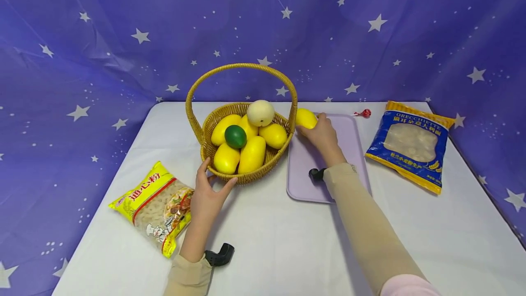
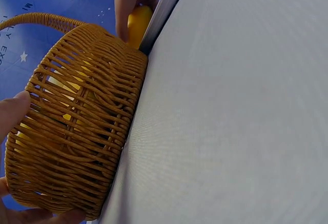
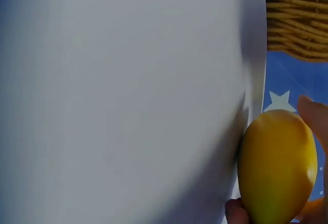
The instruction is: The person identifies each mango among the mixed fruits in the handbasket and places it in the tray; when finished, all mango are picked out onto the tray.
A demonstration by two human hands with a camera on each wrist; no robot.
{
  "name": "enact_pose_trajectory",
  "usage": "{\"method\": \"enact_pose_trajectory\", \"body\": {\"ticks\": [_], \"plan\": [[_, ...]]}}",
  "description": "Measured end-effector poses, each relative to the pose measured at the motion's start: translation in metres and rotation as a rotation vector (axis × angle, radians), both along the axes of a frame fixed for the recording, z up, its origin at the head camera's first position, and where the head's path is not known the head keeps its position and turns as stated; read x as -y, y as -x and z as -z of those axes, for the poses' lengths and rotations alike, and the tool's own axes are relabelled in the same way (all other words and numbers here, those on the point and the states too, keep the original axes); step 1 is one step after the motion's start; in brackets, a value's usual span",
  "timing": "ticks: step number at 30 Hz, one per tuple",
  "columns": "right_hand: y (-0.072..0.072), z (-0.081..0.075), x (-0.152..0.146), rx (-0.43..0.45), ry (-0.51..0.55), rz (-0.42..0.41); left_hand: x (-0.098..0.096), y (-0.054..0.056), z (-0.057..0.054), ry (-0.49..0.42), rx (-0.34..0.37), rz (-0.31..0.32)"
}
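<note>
A wicker basket point(image 1: 263, 175) with a tall arched handle stands left of the tray. It holds several yellow mangoes point(image 1: 252, 154), a small green fruit point(image 1: 235, 136) and a pale round fruit point(image 1: 260, 113) on top. My left hand point(image 1: 207, 198) holds the basket's front left side, thumb and fingers spread apart around the wall. Over the far left corner of the lilac tray point(image 1: 304, 191), my right hand point(image 1: 322, 136) grips another yellow mango point(image 3: 278, 165). In the right wrist view the thumb and fingertips lie against that mango; whether it touches the tray I cannot tell.
A yellow pasta bag point(image 1: 158, 209) lies at the left, close to my left forearm. To the right of the tray is a blue orecchiette bag point(image 1: 411, 145). A red lollipop point(image 1: 363, 113) lies behind the tray's right corner. Starry purple cloth hangs behind the white table point(image 1: 263, 245).
</note>
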State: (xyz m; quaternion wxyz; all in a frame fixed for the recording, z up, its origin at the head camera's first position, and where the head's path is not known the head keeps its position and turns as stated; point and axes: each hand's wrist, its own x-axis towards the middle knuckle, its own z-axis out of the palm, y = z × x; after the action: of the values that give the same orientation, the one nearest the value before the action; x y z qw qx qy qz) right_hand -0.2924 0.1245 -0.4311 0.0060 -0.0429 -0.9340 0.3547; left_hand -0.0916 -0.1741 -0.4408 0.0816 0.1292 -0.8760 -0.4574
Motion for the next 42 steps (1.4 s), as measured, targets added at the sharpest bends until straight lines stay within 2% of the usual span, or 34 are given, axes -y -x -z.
{"method": "enact_pose_trajectory", "body": {"ticks": [7, 17, 25, 29, 32, 37, 42], "plan": [[-0.004, 0.002, 0.005, -0.001, 0.033, -0.045, 0.0, 0.0, 0.001, 0.013, -0.007, -0.003], [-0.008, 0.005, 0.01, -0.002, 0.132, -0.046, 0.0, 0.002, 0.0, 0.03, -0.017, -0.003], [-0.013, 0.002, 0.01, 0.016, 0.125, -0.051, 0.0, 0.0, 0.0, 0.025, -0.004, 0.003], [-0.019, -0.006, 0.004, 0.037, 0.075, -0.063, 0.0, 0.001, 0.0, 0.032, -0.003, 0.002], [-0.024, -0.015, -0.003, 0.018, 0.019, -0.064, 0.0, 0.002, 0.0, 0.036, -0.011, 0.005], [-0.036, -0.036, -0.011, -0.057, -0.042, -0.062, -0.001, 0.002, -0.001, 0.039, -0.02, -0.001], [-0.054, -0.057, -0.012, -0.147, -0.031, -0.063, -0.001, 0.001, -0.001, 0.04, -0.013, -0.003]]}}
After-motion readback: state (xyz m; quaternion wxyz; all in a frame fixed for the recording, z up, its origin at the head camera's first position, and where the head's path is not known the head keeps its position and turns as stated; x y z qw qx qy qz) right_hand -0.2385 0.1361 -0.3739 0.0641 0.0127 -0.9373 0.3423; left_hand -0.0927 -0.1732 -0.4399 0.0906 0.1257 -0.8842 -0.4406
